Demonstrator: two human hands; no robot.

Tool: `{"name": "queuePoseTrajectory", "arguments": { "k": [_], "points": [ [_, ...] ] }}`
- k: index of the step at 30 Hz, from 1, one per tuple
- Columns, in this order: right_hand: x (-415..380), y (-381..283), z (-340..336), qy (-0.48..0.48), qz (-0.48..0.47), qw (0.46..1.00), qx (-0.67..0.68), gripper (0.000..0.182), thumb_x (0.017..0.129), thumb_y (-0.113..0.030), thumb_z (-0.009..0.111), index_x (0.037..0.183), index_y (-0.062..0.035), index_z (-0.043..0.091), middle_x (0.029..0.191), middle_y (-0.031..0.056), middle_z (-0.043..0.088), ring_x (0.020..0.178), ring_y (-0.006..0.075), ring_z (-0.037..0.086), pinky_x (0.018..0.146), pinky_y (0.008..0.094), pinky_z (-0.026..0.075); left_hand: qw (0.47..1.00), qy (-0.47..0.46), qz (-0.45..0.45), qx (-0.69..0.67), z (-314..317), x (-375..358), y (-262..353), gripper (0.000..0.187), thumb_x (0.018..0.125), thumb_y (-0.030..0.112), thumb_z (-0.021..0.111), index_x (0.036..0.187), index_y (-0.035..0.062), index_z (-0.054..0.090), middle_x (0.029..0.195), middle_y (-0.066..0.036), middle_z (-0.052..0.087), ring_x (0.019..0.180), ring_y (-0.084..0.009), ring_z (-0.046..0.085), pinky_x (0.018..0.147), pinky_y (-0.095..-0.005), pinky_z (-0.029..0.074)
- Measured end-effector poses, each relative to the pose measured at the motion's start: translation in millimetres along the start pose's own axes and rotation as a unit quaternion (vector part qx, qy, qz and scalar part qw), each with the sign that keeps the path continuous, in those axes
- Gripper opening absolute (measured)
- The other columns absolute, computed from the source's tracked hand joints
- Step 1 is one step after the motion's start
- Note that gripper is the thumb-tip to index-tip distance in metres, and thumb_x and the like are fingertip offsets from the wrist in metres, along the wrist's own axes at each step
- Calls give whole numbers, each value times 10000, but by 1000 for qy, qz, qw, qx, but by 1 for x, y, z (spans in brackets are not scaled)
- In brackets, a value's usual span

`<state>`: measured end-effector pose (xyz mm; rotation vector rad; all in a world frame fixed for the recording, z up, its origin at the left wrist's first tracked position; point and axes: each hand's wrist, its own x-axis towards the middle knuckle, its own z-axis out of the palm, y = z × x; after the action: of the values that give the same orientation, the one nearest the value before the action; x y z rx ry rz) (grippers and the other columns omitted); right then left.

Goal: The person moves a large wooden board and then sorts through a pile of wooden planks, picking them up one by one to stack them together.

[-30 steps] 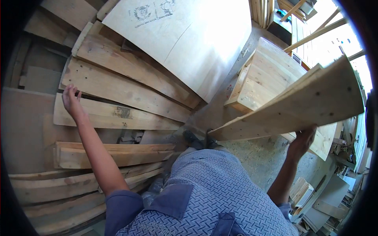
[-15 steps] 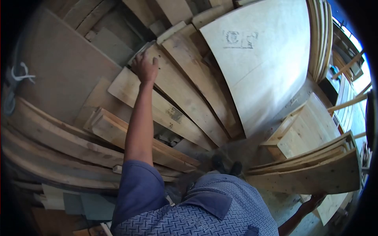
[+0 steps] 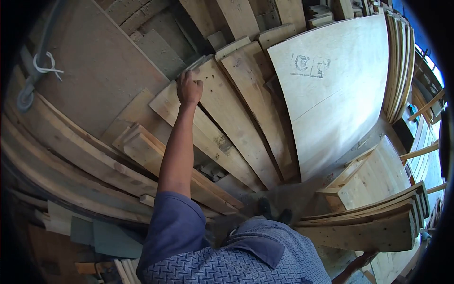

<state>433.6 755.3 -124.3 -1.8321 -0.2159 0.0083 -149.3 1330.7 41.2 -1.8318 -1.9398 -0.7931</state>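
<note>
My left hand (image 3: pixel 190 90) is curled over the top left edge of a wide wooden plank (image 3: pixel 231 113), its fingertips partly hidden behind the edge. Beside it lean a narrower plank with a dark stain (image 3: pixel 208 135) and another plank (image 3: pixel 262 99). Low on the right, my right hand (image 3: pixel 366 259) grips the lower edge of a long wooden board (image 3: pixel 359 232), the front one of several stacked there. Most of that hand's fingers are hidden by the board.
A large pale stamped plywood sheet (image 3: pixel 336 94) leans ahead. A wooden box-like piece (image 3: pixel 373 177) stands right, with thin sheets (image 3: pixel 398 66) stacked behind it. Long beams (image 3: pixel 80 137) lie left, below a brown panel (image 3: pixel 104 71). My shoes (image 3: pixel 264 207) stand on the floor between the stacks.
The view has shifted, so most things sit further right and lower. The front board at right has moved left against its stack with my right hand. My left hand stays at the plank's top.
</note>
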Motion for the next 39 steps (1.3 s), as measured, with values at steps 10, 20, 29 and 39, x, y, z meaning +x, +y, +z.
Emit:
{"name": "queuePoseTrajectory", "arguments": {
  "k": [10,20,29,39],
  "points": [
    [45,82,-58,1,29,995,-100,779,954,-627,259,1410,-4,363,1346,213,469,1200,332,505,974,467,445,990,72,81,-85,-49,-55,-15,335,797,189,678,1065,28,557,1086,-165,568,1015,-331,542,888,-422,439],
    [41,65,-54,-53,13,998,-33,816,915,-699,252,1402,-60,394,1274,168,525,1079,309,571,887,436,491,759,49,-216,-613,-60,-100,11,370,917,409,614,959,53,524,888,-10,519,862,-107,482,841,-287,416],
    [-24,192,-77,-157,396,900,-93,840,835,-790,310,1244,-94,543,997,109,617,753,212,594,635,340,489,713,126,-230,-651,-64,-129,7,430,937,464,545,1069,56,513,1056,-64,551,1016,-179,519,948,-350,406],
    [-84,176,-28,-347,374,848,-146,703,910,-679,358,1105,-44,584,845,83,608,666,176,595,582,301,474,463,-118,-98,-873,-85,-166,-42,555,917,583,450,1114,74,551,1014,-85,613,966,-226,561,852,-378,432]
  ]
}}
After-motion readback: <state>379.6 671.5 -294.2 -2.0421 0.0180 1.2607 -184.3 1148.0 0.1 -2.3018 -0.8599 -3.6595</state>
